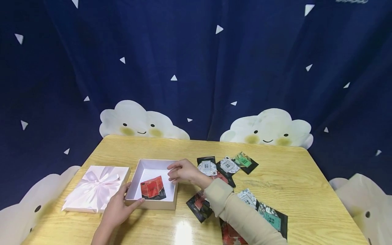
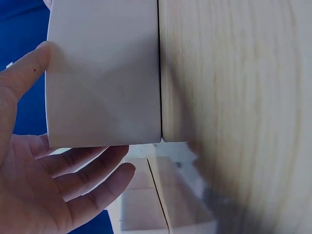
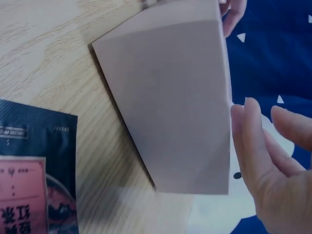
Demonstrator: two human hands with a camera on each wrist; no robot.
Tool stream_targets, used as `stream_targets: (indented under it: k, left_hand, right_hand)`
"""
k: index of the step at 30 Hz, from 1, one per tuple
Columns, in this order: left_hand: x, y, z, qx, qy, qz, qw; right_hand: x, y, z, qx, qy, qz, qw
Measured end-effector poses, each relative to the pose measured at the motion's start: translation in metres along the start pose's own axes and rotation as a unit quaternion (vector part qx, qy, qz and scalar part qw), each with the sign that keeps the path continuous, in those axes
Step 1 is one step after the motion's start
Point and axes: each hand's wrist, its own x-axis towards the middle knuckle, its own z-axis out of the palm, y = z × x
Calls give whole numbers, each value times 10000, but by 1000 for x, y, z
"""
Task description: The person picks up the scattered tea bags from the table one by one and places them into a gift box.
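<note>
An open pale box stands on the wooden table, with a red and black packet lying inside it. My left hand holds the box's near left corner, thumb at the front rim and fingers along the left side. In the left wrist view that thumb touches the edge of the box wall. Over the right rim of the box is my right hand, its fingers relaxed and nothing visible between them. The right wrist view shows those fingers spread beside the top edge of the box.
Left of the box lies a pale pink lid with a ribbon bow. Several tea packets are scattered to the right, among them a green one, a white one and a teal one; my right sleeve passes over some.
</note>
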Motion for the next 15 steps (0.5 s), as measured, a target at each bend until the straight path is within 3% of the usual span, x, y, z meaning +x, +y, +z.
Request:
stream_targets:
  k: [8, 15]
  left_hand:
    - [-1, 0, 0, -59, -47, -47, 10000]
    - [-1, 2, -1, -28, -69, -68, 9999]
  right_hand:
    - [-20, 0, -20, -22, -335, -111, 9994]
    - [-36, -1, -34, -192, -385, -221, 9988]
